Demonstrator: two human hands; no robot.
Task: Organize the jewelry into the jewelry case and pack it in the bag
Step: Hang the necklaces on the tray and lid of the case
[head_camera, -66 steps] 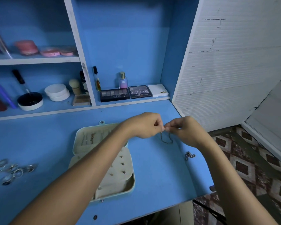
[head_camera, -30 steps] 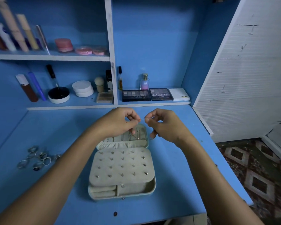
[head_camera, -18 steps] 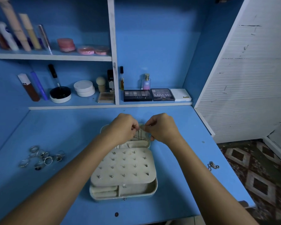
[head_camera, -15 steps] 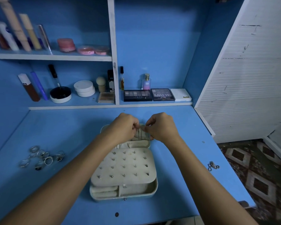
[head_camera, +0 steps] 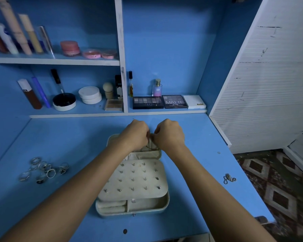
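Lying open at the centre of the frame on the blue counter (head_camera: 73,137), a cream jewelry case (head_camera: 132,205) is seen with its lid half toward the top and a studded earring panel (head_camera: 135,180) over its lower half. Above the lid half, the left hand (head_camera: 135,135) and the right hand (head_camera: 169,134) are held close together, both with fingers curled, and a thin chain (head_camera: 149,145) is pinched between them; its lower part hangs down into the lid half, though where exactly it ends cannot be told. A cluster of rings (head_camera: 44,169) is spread on the counter at the left of the frame, well apart from the case. A small bracelet (head_camera: 229,179) is bunched near the counter's right edge. On the shelf at the upper middle of the frame, two dark makeup palettes (head_camera: 160,102) are laid side by side, with a small perfume bottle (head_camera: 157,88) standing behind them.
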